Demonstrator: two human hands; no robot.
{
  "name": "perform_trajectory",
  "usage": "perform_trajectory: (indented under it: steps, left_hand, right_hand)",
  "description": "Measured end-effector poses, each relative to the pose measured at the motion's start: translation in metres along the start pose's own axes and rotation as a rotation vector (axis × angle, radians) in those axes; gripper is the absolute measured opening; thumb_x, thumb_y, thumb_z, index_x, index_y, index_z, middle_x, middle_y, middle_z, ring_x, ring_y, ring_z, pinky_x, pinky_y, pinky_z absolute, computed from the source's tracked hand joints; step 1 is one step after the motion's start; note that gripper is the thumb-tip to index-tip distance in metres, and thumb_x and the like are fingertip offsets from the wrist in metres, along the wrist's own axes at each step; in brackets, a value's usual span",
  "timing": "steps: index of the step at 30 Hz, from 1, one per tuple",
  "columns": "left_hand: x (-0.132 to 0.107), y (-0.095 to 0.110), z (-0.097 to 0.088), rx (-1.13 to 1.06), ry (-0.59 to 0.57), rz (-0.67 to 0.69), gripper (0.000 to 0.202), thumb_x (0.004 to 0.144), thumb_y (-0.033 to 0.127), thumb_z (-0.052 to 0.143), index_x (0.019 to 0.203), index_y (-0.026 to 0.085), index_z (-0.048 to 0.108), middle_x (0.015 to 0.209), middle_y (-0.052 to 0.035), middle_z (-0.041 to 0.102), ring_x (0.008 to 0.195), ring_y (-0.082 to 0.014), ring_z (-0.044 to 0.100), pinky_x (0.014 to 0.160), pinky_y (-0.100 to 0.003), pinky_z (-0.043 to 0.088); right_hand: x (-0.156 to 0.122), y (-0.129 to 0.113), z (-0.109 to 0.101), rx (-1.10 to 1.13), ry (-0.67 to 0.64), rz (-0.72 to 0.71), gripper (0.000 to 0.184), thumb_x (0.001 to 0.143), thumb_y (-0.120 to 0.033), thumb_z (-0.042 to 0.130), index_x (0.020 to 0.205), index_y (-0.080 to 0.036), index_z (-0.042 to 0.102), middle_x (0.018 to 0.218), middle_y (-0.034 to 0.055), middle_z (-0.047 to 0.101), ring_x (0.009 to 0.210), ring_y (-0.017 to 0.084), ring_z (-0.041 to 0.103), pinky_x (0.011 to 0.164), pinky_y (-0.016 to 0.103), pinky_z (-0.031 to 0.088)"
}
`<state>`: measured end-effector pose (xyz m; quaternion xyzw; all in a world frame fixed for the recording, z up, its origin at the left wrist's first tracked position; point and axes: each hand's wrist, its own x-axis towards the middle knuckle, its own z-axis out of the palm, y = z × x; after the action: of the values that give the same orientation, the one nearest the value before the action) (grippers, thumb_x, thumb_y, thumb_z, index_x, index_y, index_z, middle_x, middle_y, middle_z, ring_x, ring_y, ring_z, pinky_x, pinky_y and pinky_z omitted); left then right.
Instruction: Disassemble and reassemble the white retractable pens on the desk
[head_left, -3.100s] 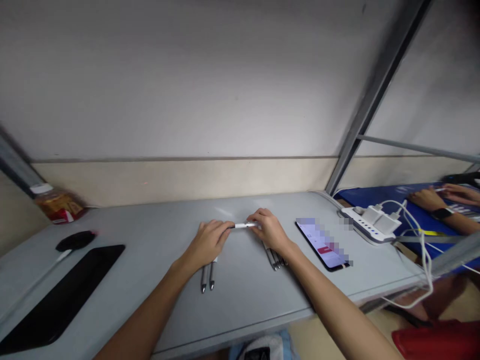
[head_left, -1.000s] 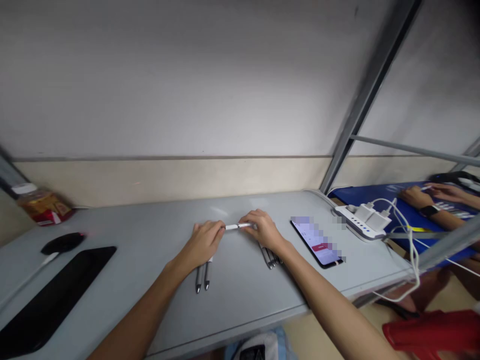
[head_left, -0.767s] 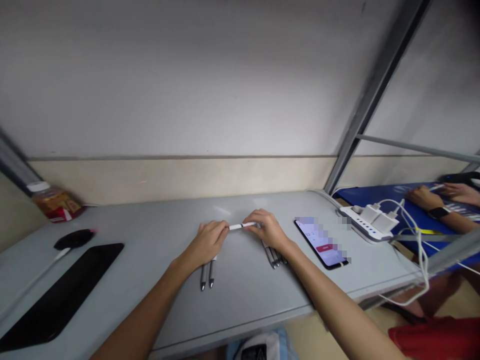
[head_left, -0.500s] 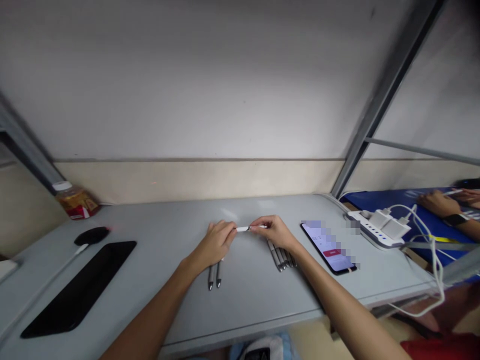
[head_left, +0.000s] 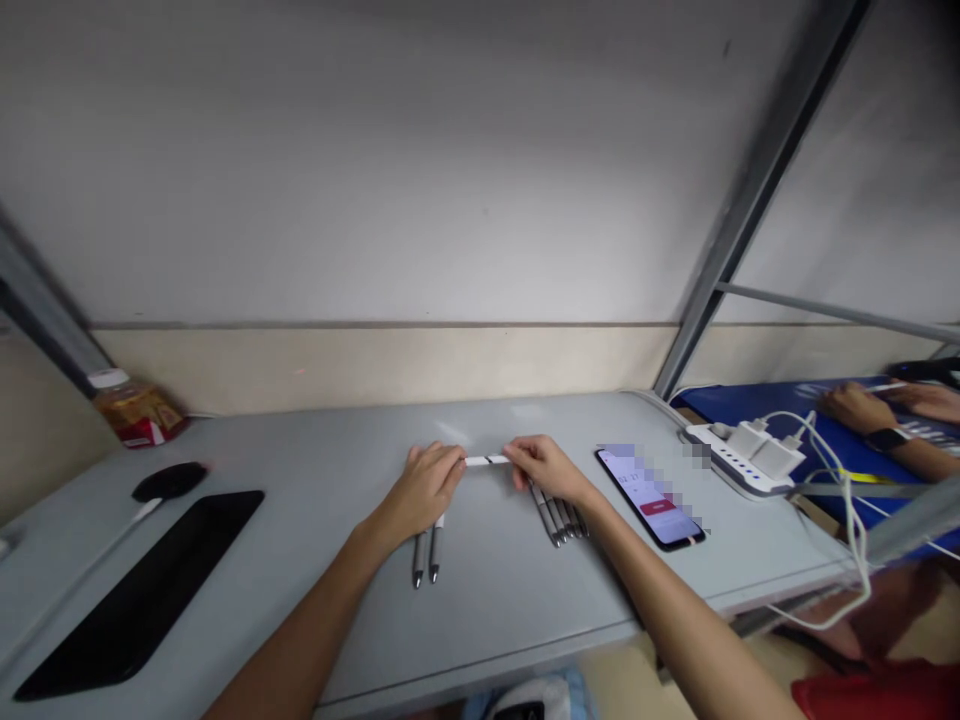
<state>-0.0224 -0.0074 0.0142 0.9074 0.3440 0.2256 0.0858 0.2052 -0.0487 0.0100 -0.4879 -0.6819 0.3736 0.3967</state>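
Observation:
Both my hands hold one white pen (head_left: 486,460) level above the grey table (head_left: 315,570). My left hand (head_left: 421,489) pinches its left end, fingers closed. My right hand (head_left: 546,467) pinches its right end, fingers closed too. A dark band shows on the pen between my hands. Two grey pens (head_left: 425,548) lie side by side under my left wrist. Several more grey pens (head_left: 559,516) lie in a row beside my right wrist.
A lit phone (head_left: 651,497) lies right of the pens, then a white power strip (head_left: 739,461) with chargers and cables. A black mat (head_left: 139,590), a dark mouse (head_left: 169,481) and a jar (head_left: 136,410) sit at left. Another person's hands (head_left: 877,403) work at a blue table (head_left: 757,405).
My hands have stayed on the white pen throughout, with a bit more of its barrel showing between them now. The camera shifted slightly; the pens on the table have not moved.

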Motion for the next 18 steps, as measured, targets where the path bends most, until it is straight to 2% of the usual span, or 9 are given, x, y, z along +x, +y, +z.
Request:
perform_trajectory:
  steps: [2, 4, 6, 8, 11, 12, 15, 16, 18]
  left_hand:
    - [0.0000, -0.0001, -0.0002, 0.004, -0.008, 0.000, 0.032, 0.099, 0.033, 0.027, 0.090, 0.022, 0.056, 0.084, -0.0014, 0.060, 0.086, -0.0189, 0.051, 0.082, -0.036, 0.033]
    - [0.0001, -0.0008, -0.0002, 0.015, -0.007, -0.006, 0.032, 0.098, 0.033, 0.027, 0.089, 0.022, 0.055, 0.084, -0.0016, 0.059, 0.086, -0.0192, 0.051, 0.082, -0.035, 0.033]
    - [0.0001, -0.0016, 0.0005, 0.020, -0.001, -0.012, 0.031, 0.098, 0.032, 0.027, 0.089, 0.022, 0.055, 0.082, -0.0013, 0.059, 0.085, -0.0190, 0.051, 0.081, -0.035, 0.033]
    - [0.0001, -0.0022, 0.0016, 0.019, 0.000, -0.011, 0.030, 0.098, 0.032, 0.027, 0.089, 0.022, 0.054, 0.082, -0.0009, 0.058, 0.084, -0.0188, 0.052, 0.080, -0.034, 0.033]
    - [0.0002, -0.0025, 0.0030, 0.016, 0.002, -0.004, 0.028, 0.098, 0.031, 0.029, 0.090, 0.022, 0.054, 0.084, -0.0007, 0.058, 0.086, -0.0189, 0.052, 0.081, -0.034, 0.032]
    - [0.0004, -0.0025, 0.0032, 0.016, 0.005, -0.005, 0.027, 0.098, 0.030, 0.029, 0.091, 0.022, 0.054, 0.085, -0.0008, 0.059, 0.087, -0.0190, 0.052, 0.081, -0.034, 0.032]
    - [0.0007, -0.0017, 0.0028, 0.013, 0.003, -0.025, 0.026, 0.098, 0.031, 0.030, 0.091, 0.022, 0.054, 0.083, -0.0007, 0.058, 0.086, -0.0192, 0.052, 0.080, -0.034, 0.033]
    - [0.0007, -0.0011, 0.0026, 0.007, -0.001, -0.031, 0.026, 0.098, 0.032, 0.030, 0.091, 0.022, 0.054, 0.082, -0.0006, 0.057, 0.085, -0.0191, 0.052, 0.080, -0.034, 0.034]
    - [0.0006, 0.0002, 0.0022, -0.009, -0.007, -0.035, 0.026, 0.098, 0.033, 0.030, 0.091, 0.022, 0.053, 0.081, -0.0005, 0.056, 0.084, -0.0189, 0.052, 0.081, -0.035, 0.034]
  right_hand:
    - [-0.0002, 0.0015, -0.0001, -0.014, -0.012, 0.020, 0.045, 0.092, -0.050, 0.042, 0.075, -0.014, 0.062, 0.053, -0.0004, 0.056, 0.047, 0.010, 0.045, 0.051, 0.022, 0.036]
    - [-0.0007, 0.0007, -0.0013, -0.016, 0.035, -0.037, 0.033, 0.085, -0.047, 0.056, 0.095, -0.016, 0.063, 0.062, -0.0017, 0.057, 0.053, 0.010, 0.048, 0.053, 0.022, 0.038]
    - [-0.0010, -0.0007, -0.0031, -0.012, 0.079, -0.102, 0.038, 0.079, -0.041, 0.066, 0.109, -0.019, 0.059, 0.071, -0.0027, 0.058, 0.060, 0.011, 0.050, 0.056, 0.021, 0.039]
    - [-0.0007, -0.0007, -0.0043, -0.024, 0.070, -0.101, 0.027, 0.084, -0.041, 0.059, 0.098, -0.018, 0.061, 0.068, -0.0024, 0.056, 0.059, 0.010, 0.049, 0.056, 0.021, 0.039]
    - [-0.0003, 0.0017, -0.0043, -0.074, 0.019, -0.013, 0.043, 0.094, -0.047, 0.038, 0.074, -0.016, 0.060, 0.055, -0.0018, 0.051, 0.050, 0.010, 0.044, 0.052, 0.022, 0.036]
    - [-0.0004, 0.0025, -0.0039, -0.084, 0.022, -0.003, 0.042, 0.093, -0.048, 0.039, 0.077, -0.016, 0.060, 0.054, -0.0023, 0.051, 0.050, 0.010, 0.044, 0.051, 0.022, 0.036]
    - [-0.0011, 0.0032, -0.0028, -0.079, 0.056, -0.059, 0.033, 0.085, -0.045, 0.057, 0.104, -0.019, 0.058, 0.061, -0.0045, 0.054, 0.053, 0.010, 0.046, 0.051, 0.021, 0.035]
    - [-0.0012, 0.0030, -0.0025, -0.078, 0.061, -0.071, 0.033, 0.085, -0.044, 0.058, 0.106, -0.019, 0.057, 0.062, -0.0047, 0.054, 0.054, 0.011, 0.047, 0.052, 0.021, 0.036]
    - [-0.0011, 0.0023, -0.0021, -0.093, 0.055, -0.046, 0.030, 0.091, -0.045, 0.047, 0.094, -0.018, 0.059, 0.058, -0.0038, 0.053, 0.052, 0.011, 0.047, 0.052, 0.021, 0.036]
